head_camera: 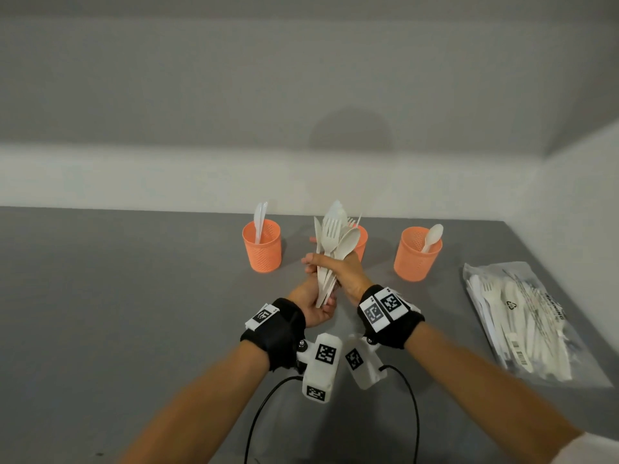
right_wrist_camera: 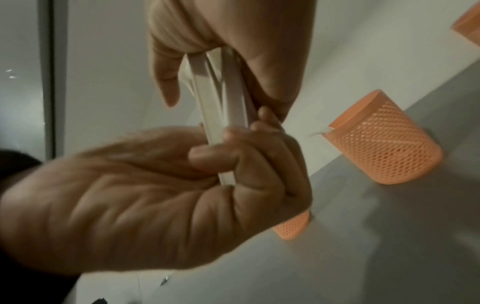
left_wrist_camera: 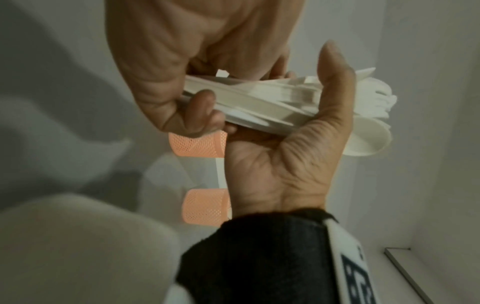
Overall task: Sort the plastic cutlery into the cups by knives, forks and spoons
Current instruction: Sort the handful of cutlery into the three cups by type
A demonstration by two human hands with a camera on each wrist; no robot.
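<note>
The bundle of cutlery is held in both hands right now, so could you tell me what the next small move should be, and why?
Probably draw one piece free with the right hand while the left hand keeps the bundle of cutlery: it still mixes forks and spoons, and the three cups, such as the right cup, each take one kind.

The middle orange cup (head_camera: 362,244), just behind the gripped bundle of cutlery (head_camera: 333,242), is mostly hidden by it; its contents cannot be made out. The bundle's handle ends vanish inside the left hand (head_camera: 313,304). In the left wrist view the heads beyond the grip blur together (left_wrist_camera: 374,115). The bag of cutlery (head_camera: 522,326) blurs its contents.
</note>
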